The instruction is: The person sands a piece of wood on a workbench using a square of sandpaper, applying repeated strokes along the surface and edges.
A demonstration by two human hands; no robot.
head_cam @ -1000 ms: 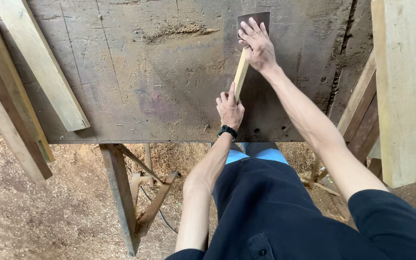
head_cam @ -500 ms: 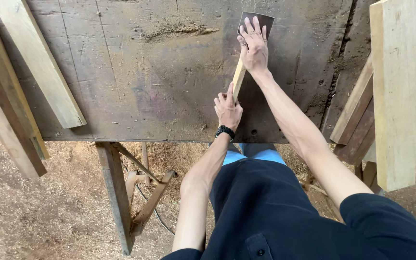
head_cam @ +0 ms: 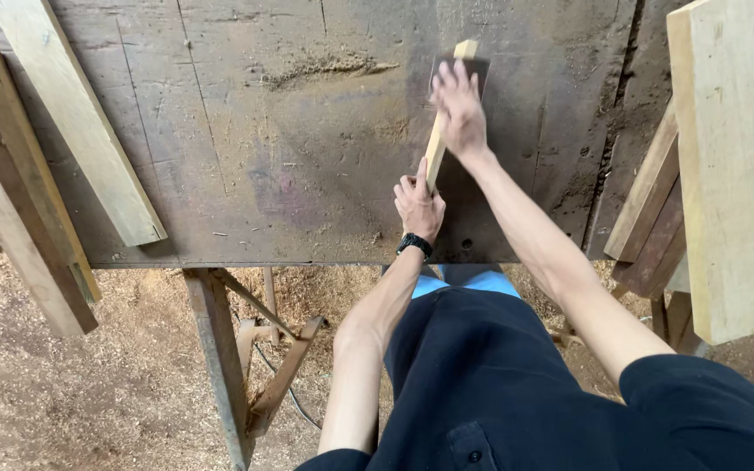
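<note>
Thin wood strip laid flat on bench, right of centre. Near end pinned by left hand, fingers closed round it. Dark sandpaper pressed on far end under flat, open right hand. Sanding looks mid-way, only far end covered, rest of strip left. Planks stacked left and right.

A narrow wooden strip lies on the worn, dusty table. The left hand grips its near end, a black watch on the wrist. The right hand presses a dark sheet of sandpaper flat over the strip's far end — fingers spread. Pale planks lean at the left, another board at the right; sawdust covers the floor.
</note>
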